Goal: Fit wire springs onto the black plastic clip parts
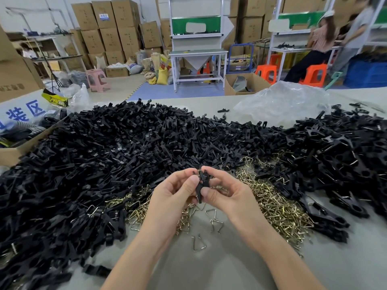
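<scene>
Left hand [173, 192] and right hand [227, 191], fingers curled, pinch one black clip [202, 184] upright between them above the table [209, 268]. The thumbs meet near its top, probably to steady it while a spring seats; whether a spring is already on cannot be told. Loose springs [276, 208] lie heaped at 4 and 8 o'clock, within easy reach. The bare clip pile [104, 151] spreads from 9 to 12 o'clock. Sprung clips [335, 155] seem gathered at 2 o'clock, before a plastic bag [282, 101].

Table [209, 268], black clip parts [104, 153], wire springs [278, 208]
</scene>
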